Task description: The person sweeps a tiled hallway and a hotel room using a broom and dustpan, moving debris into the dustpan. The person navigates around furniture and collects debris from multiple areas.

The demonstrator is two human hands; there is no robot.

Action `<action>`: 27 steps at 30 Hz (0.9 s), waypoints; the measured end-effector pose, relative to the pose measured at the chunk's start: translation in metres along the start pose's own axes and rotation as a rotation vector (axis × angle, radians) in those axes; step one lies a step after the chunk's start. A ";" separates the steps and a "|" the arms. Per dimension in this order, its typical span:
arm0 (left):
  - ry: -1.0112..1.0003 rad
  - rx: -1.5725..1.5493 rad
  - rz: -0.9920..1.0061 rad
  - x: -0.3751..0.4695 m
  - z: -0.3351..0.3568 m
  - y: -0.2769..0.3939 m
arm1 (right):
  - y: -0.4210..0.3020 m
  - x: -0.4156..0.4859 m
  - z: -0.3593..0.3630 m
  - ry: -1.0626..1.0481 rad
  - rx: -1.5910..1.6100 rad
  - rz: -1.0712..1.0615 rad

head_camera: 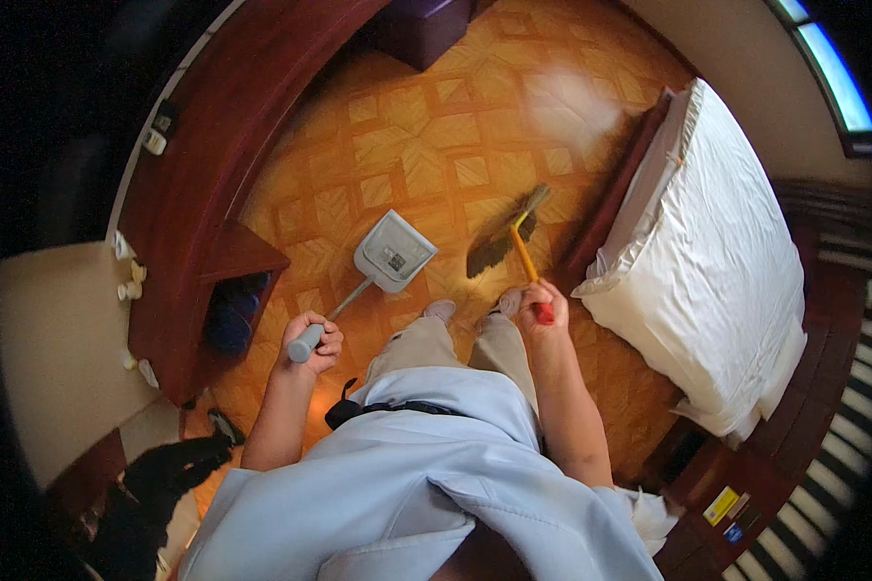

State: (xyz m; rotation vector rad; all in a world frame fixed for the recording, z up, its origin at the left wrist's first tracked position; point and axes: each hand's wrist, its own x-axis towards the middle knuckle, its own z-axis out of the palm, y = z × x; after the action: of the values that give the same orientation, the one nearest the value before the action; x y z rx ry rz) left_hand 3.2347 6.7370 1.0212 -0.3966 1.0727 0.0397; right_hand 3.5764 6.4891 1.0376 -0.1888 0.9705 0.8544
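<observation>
My left hand (pixel 315 343) grips the grey end of the handle of a long-handled dustpan (pixel 394 252). Its pale grey pan rests on or just over the parquet floor ahead of my feet, with some small debris in it. In my right hand (pixel 545 306) is the red-ended, orange and yellow handle of a broom (pixel 505 236). The broom's dark bristle head lies to the right of the dustpan, apart from it, and looks blurred. Whether the bristles touch the floor I cannot tell.
A bed with a white cover (pixel 719 269) stands at the right. Along the left runs a dark red wooden counter (pixel 189 210) with small items on it. A dark purple box-like piece (pixel 429 33) stands at the top. Another person in dark clothing (pixel 167 472) is at the lower left.
</observation>
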 end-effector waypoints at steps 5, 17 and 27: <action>-0.013 -0.074 0.049 0.008 -0.009 -0.010 | -0.059 0.034 0.020 -0.216 0.053 0.147; -0.037 -0.401 0.176 0.026 0.034 -0.065 | -0.075 -0.050 0.083 0.106 -0.230 0.099; -0.136 -0.709 0.260 0.019 0.056 -0.104 | -0.216 0.093 0.198 0.217 -0.014 -0.049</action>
State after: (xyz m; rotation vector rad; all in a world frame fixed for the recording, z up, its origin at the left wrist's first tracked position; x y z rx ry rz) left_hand 3.3148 6.6561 1.0587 -0.8738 0.9457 0.6826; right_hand 3.8839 6.4946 1.0307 -0.3208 1.1581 0.8068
